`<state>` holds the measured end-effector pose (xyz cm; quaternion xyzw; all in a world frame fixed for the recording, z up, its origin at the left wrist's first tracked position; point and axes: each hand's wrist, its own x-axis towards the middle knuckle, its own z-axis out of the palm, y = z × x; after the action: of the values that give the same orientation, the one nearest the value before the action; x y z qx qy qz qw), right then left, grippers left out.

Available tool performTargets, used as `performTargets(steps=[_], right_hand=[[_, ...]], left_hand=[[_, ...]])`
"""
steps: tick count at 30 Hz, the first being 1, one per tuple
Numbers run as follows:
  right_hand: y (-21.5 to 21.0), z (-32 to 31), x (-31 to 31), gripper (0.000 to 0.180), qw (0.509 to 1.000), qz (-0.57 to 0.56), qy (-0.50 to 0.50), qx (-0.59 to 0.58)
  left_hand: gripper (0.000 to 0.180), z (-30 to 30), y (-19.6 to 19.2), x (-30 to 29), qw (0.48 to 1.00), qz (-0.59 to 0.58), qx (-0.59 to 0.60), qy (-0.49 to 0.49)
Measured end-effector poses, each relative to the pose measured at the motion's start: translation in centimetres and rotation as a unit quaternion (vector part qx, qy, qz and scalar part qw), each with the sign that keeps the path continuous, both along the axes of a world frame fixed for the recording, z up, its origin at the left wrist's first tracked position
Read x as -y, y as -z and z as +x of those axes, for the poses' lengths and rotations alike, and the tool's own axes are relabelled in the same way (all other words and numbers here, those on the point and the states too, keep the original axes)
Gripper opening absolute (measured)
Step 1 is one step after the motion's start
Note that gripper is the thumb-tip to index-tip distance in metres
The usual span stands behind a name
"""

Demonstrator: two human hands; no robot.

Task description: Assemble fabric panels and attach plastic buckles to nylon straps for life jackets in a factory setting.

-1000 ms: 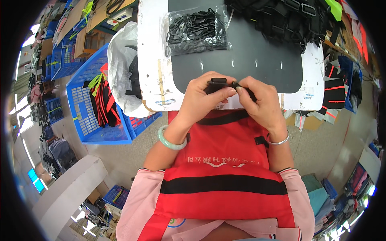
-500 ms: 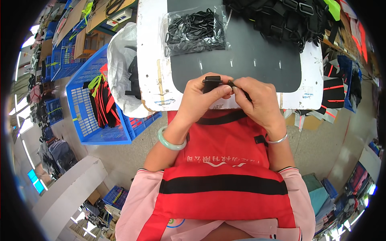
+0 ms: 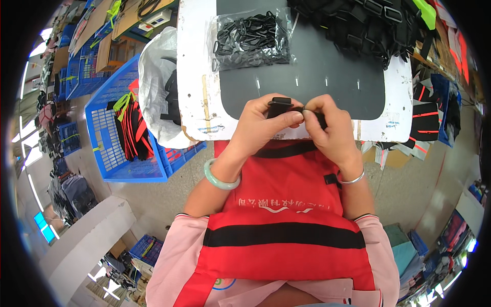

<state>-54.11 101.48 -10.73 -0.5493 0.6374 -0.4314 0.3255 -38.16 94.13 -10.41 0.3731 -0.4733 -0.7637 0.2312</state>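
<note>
Over the near edge of the table, my left hand (image 3: 258, 125) is closed on a piece of black strap (image 3: 279, 105), its folded, thicker end standing up between fingers and thumb. Close beside it, my right hand (image 3: 332, 128) pinches the same black piece with thumb and forefinger, and a dark length of it (image 3: 321, 119) shows against the palm. The fingertips almost touch, so the part between them is mostly hidden. Farther back lies a clear plastic bag (image 3: 250, 43) of small black buckles. At the far right is a heap of black straps with buckles (image 3: 358, 33).
The white table (image 3: 197, 102) has a dark grey mat (image 3: 307, 92). To its left stand a white sack (image 3: 156, 97) with black pieces and a blue crate (image 3: 110, 148) holding black and red-orange strips. More striped strips (image 3: 425, 117) hang at the right. A red apron (image 3: 286, 179) covers my front.
Both hands have shifted slightly to the right in the picture. The folded strap end is tilted more, and my right fingers have bent further over the piece.
</note>
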Motion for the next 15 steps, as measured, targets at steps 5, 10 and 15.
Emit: performTargets(steps=[5, 10, 15], right_hand=[[0.7, 0.3, -0.2, 0.005, 0.999, -0.035, 0.019, 0.036], [0.8, 0.3, -0.3, 0.010, 0.992, -0.083, 0.007, 0.091], [-0.3, 0.1, -0.3, 0.017, 0.999, -0.003, -0.025, 0.021]], left_hand=[[0.012, -0.4, 0.2, -0.4, 0.998, 0.041, -0.041, 0.017], [0.013, -0.6, 0.0, -0.9, 0.998, 0.047, -0.039, -0.001], [0.017, -0.5, 0.3, -1.4, 0.995, -0.080, -0.002, -0.054]])
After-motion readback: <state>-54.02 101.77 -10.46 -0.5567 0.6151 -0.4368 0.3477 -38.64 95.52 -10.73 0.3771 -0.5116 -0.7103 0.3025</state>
